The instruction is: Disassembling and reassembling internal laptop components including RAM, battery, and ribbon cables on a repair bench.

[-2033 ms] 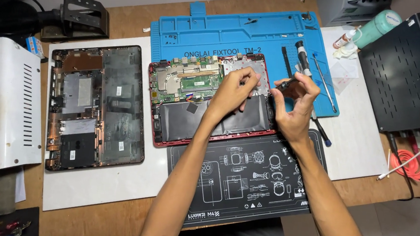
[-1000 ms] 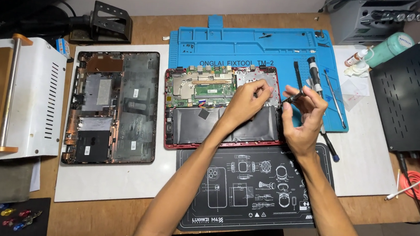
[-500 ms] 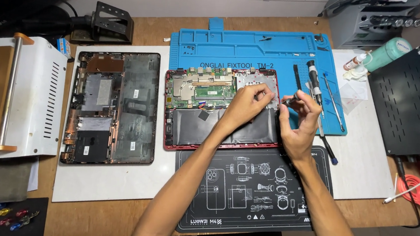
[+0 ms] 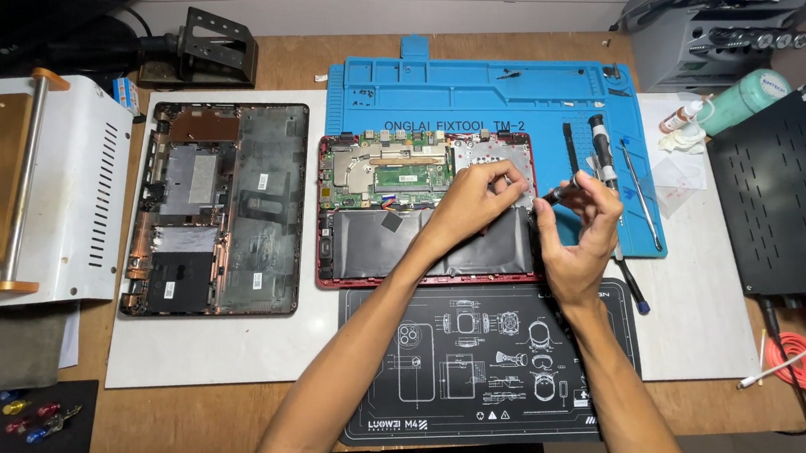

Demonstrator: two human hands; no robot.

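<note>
An opened red laptop base (image 4: pixel 373 239) lies with its green circuit board and dark battery showing, half on the blue work mat (image 4: pixel 471 93). My left hand (image 4: pixel 472 201) rests over the laptop's upper right corner, fingertips curled onto a silver plate (image 4: pixel 486 152); whether they pinch something small is hidden. My right hand (image 4: pixel 583 233) hovers just right of the laptop's edge. It grips a small dark screwdriver-like tool (image 4: pixel 557 193) with the tip pointing left toward my left fingers.
A detached laptop bottom cover (image 4: pixel 218 207) lies to the left on a white sheet. A black printed mat (image 4: pixel 488 358) is in front. Screwdrivers and tweezers (image 4: pixel 609 161) lie on the blue mat's right side. A white machine (image 4: pixel 61 190) stands far left, black equipment (image 4: pixel 789 190) far right.
Both hands stay at the laptop's upper right corner. My right hand has shifted slightly with the tool; the view has moved a little.
</note>
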